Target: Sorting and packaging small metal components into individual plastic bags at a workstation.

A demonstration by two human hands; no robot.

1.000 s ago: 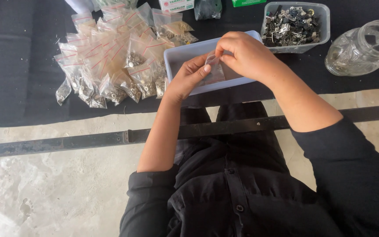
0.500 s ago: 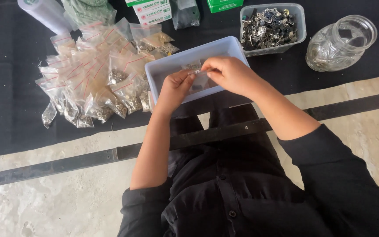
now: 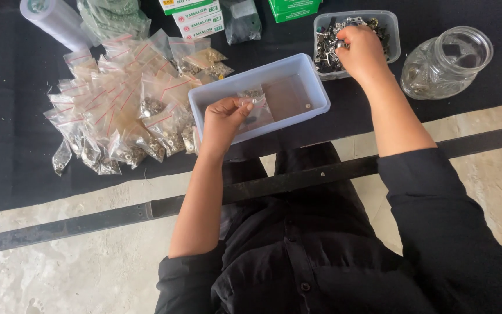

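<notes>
My left hand (image 3: pixel 223 118) holds a small clear zip bag (image 3: pixel 255 104) with a few metal pieces over a pale plastic tray (image 3: pixel 315 87). My right hand (image 3: pixel 360 53) reaches into a clear tub (image 3: pixel 391 35) of small metal parts at the back; its fingers are closed among the parts, and what they hold is hidden. One or two small metal pieces lie loose on the tray's floor.
A heap of filled zip bags (image 3: pixel 123 110) lies left of the tray on the black cloth. A glass jar (image 3: pixel 445 61) lies on its side at the right. A white roll (image 3: pixel 56 20), green and white boxes (image 3: pixel 196 14) and green packets line the back edge.
My right hand has left the bag over the tray and moved back and right into the tub of metal parts. My left hand still holds the bag.
</notes>
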